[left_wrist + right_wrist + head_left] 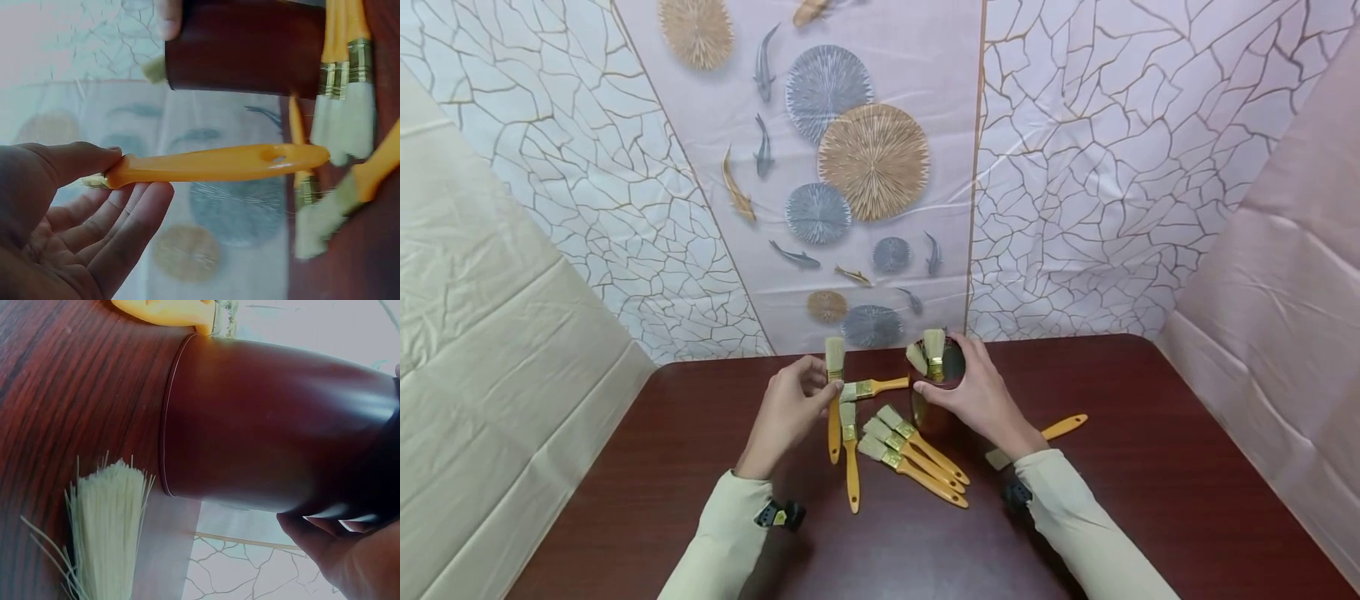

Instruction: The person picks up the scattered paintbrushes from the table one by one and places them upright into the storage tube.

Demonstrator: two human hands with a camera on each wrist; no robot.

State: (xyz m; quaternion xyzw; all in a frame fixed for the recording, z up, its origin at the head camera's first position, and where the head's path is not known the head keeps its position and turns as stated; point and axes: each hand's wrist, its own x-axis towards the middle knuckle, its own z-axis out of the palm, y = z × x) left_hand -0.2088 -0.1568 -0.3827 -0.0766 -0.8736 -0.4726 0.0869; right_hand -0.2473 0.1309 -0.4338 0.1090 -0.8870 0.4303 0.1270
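My left hand (792, 408) pinches a paintbrush (219, 164) between thumb and fingers near its metal band. In the head view this brush stands upright, bristles up, its yellow handle hanging down. My right hand (977, 392) grips a dark red-brown cylindrical cup (269, 425) around its rim, and the cup stands upright on the table. Two brushes lean inside it, their pale bristles (934, 343) showing above the rim; their handles are hidden. Between the hands lie a sideways brush (891, 384), a lengthwise brush (852, 467) and a group of three brushes (917, 458).
Another brush (1063, 427) lies on the dark wooden table (1150, 500), partly behind my right wrist. Patterned cloth (1075, 208) hangs along the table's back edge, and plain pale cloth (497, 375) closes off the sides.
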